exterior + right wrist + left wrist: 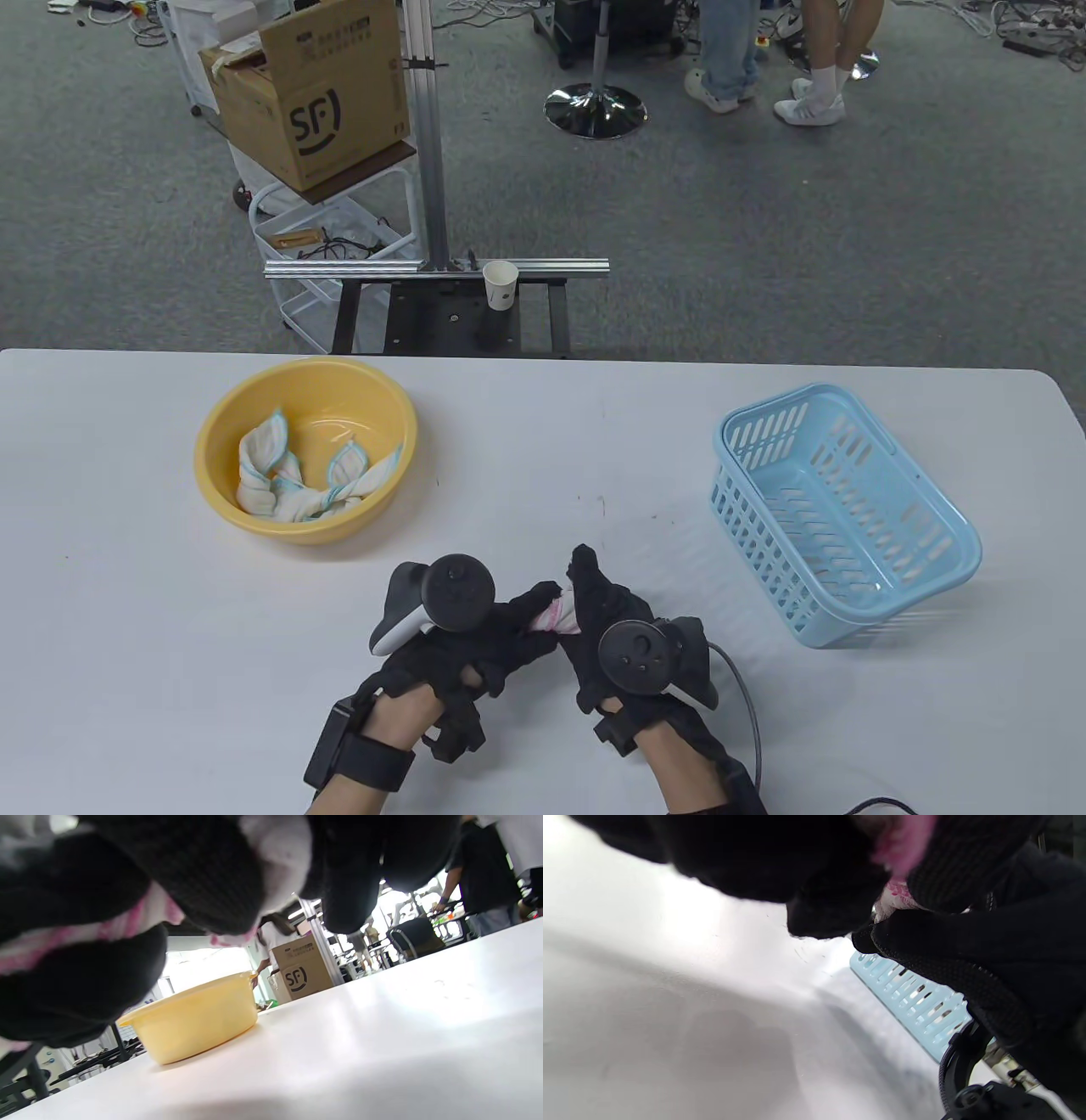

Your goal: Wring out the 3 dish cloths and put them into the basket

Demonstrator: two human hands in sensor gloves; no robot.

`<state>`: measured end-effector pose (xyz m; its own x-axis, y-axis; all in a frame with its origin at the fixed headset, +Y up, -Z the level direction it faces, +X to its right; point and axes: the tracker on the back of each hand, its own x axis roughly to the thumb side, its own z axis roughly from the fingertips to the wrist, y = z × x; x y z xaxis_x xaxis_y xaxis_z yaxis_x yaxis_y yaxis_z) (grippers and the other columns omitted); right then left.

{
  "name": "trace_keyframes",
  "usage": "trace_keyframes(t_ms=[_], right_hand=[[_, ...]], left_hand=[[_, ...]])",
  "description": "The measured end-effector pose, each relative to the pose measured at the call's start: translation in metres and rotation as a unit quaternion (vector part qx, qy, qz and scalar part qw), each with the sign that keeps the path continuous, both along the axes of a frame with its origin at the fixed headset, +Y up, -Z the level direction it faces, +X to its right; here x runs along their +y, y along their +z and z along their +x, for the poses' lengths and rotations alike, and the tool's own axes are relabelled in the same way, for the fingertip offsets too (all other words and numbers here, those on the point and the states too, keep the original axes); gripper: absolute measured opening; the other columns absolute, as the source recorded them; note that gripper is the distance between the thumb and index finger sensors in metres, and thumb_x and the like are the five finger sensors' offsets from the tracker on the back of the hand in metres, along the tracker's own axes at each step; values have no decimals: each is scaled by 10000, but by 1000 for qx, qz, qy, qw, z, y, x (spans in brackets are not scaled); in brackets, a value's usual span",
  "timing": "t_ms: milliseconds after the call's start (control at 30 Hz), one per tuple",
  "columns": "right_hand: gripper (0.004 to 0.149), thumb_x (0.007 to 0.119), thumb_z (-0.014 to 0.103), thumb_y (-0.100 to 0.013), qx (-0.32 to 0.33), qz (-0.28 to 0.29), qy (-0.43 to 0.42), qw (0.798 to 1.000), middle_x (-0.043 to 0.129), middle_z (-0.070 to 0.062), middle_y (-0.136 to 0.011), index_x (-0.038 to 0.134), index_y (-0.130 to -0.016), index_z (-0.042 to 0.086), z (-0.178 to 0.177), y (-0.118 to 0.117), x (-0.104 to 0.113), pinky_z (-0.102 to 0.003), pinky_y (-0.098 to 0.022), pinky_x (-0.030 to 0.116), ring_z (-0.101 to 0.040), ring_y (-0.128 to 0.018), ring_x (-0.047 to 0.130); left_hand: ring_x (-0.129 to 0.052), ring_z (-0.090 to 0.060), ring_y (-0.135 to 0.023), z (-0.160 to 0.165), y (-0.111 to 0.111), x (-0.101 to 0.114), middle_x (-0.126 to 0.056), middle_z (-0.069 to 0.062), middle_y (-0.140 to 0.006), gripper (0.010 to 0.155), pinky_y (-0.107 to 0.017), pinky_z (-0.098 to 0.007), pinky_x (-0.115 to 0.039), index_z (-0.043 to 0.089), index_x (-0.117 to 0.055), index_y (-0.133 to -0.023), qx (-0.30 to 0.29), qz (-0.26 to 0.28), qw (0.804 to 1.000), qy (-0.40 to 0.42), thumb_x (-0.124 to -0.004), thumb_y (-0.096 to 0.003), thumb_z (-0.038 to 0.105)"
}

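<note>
Wringing step, first cloth: left hand (pixel 475 632) and right hand (pixel 607 624), both clamped on the pink-trimmed cloth (pixel 553 613) above the desk (pixel 127 594) at 6 o'clock; next, likely carry to empty basket (pixel 959 543) at 3 o'clock, two cloths (pixel 293 488) waiting in the basin (pixel 222 420).
</note>
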<state>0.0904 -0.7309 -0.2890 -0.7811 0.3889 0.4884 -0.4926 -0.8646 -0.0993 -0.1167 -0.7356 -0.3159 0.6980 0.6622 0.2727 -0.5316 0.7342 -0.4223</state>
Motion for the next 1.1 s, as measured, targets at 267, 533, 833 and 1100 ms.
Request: trace_keyframes(t_ms=[267, 533, 833, 1100], right_hand=[[818, 825, 345, -521, -16, 90, -22, 996, 446, -211, -1102, 244, -1056, 132, 6, 7, 8, -690, -675, 558, -487, -954, 663], [991, 847, 420, -508, 27, 167, 87, 982, -25, -80, -1105, -11, -996, 325, -15, 13, 9, -708, -713, 351, -493, -1045, 246], [939, 879, 438, -481, 42, 278, 75, 957, 103, -69, -1119, 115, -1020, 357, -8, 23, 21, -674, -710, 405, -473, -1019, 327], [584, 885, 340, -488, 50, 279, 51, 958, 677, -83, -1028, 579, -978, 257, -5, 21, 24, -616, -670, 618, -408, -912, 742]], left_hand=[[-965, -109, -78, -36, -10, -18, -1023, 65, -436, 684, -152, -382, -859, 163, -742, -993, 103, -128, 958, 236, -812, -459, 584], [-963, -91, -63, -20, -6, -34, -1020, 84, -405, 683, -141, -365, -863, 93, -773, -949, -29, -357, 831, 425, -744, -507, 614], [-947, -82, -25, 18, 12, -29, -1022, 91, -356, 703, -110, -360, -861, 72, -805, -911, -198, -435, 800, 364, -648, -521, 635], [-944, -123, -68, 9, 7, -17, -1012, 69, -397, 685, -161, -396, -848, 95, -783, -932, -154, -346, 894, 240, -874, -458, 581]])
